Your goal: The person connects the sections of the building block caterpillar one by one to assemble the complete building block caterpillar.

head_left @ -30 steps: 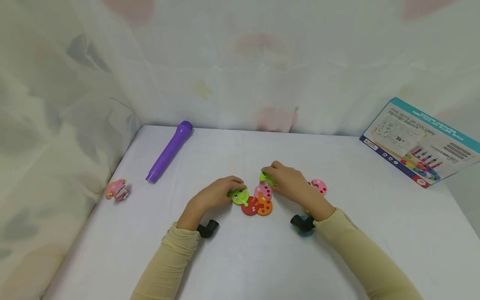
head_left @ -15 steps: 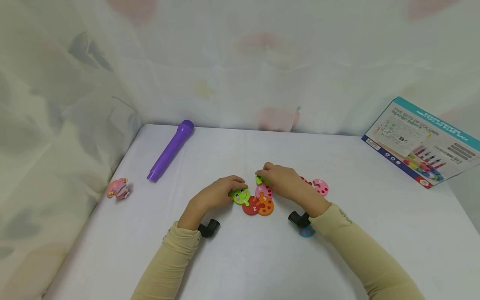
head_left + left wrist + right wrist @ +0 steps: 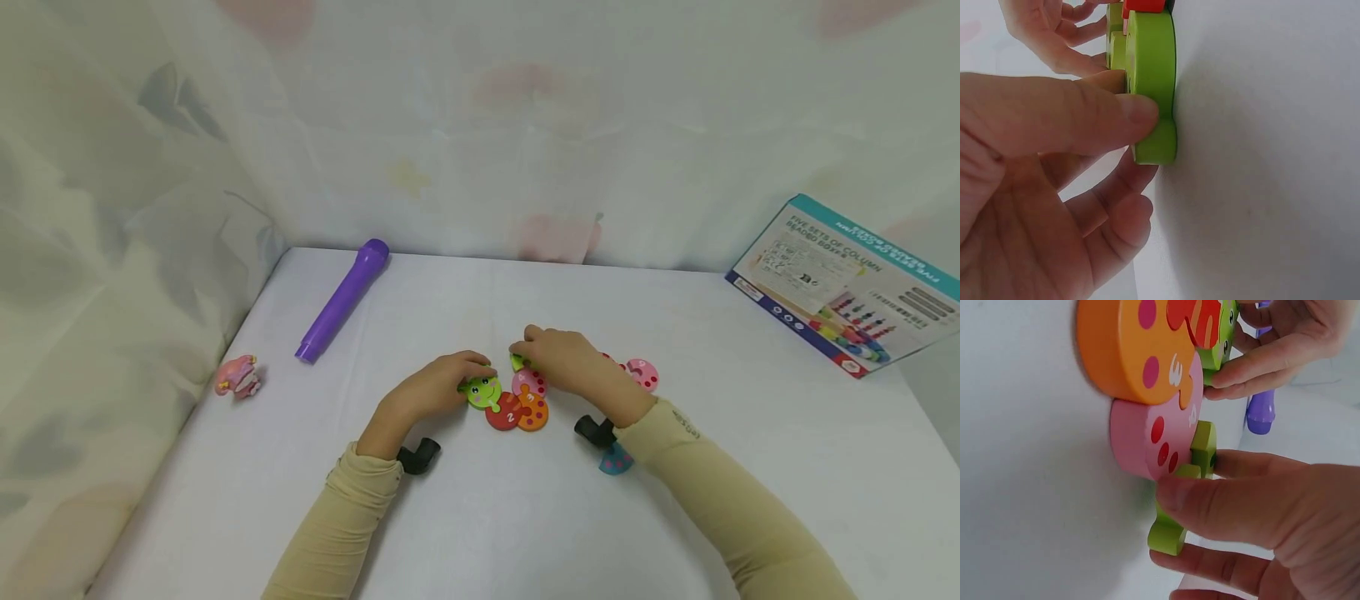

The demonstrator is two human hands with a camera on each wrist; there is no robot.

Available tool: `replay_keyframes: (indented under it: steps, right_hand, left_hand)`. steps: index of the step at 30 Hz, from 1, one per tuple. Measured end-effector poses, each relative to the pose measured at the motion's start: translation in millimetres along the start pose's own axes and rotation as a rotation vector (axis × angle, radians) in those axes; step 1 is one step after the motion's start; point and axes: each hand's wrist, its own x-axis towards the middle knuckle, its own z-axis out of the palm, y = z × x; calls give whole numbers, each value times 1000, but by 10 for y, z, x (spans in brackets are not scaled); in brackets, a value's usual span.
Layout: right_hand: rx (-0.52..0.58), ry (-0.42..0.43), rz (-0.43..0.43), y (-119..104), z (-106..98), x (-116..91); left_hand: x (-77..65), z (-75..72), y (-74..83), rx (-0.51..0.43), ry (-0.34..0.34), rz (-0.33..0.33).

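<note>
My left hand (image 3: 438, 383) pinches the edge of a green smiling caterpillar-head puzzle piece (image 3: 482, 393) flat on the table; its thumb lies along the piece's side in the left wrist view. A red piece numbered 2 (image 3: 503, 412), an orange piece numbered 3 (image 3: 533, 412) and a pink piece numbered 4 (image 3: 528, 383) follow in a curved, interlocked chain. With thumb and fingers, my right hand (image 3: 566, 360) holds a light green puzzle piece (image 3: 1167, 539) right against the pink one. From above, that hand covers most of this green piece.
More pieces lie under and beyond the right forearm, among them a pink piece (image 3: 642, 375) and a blue one (image 3: 617, 460). A purple toy microphone (image 3: 342, 302) and a small pink figure (image 3: 237, 377) are left; a printed box (image 3: 847, 283) stands back right.
My right hand has shifted slightly left, bringing the light green piece in beside the pink one, then nearly stopped. My left hand stays on the head piece.
</note>
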Motion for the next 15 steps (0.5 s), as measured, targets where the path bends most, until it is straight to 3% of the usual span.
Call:
replay_keyframes:
  steps: [10, 15]
  right_hand:
    - [30, -28, -4, 76, 67, -11]
    - [64, 20, -15, 98, 60, -40]
  left_hand:
    - [27, 21, 25, 1, -10, -9]
    - [21, 21, -28, 2, -14, -34]
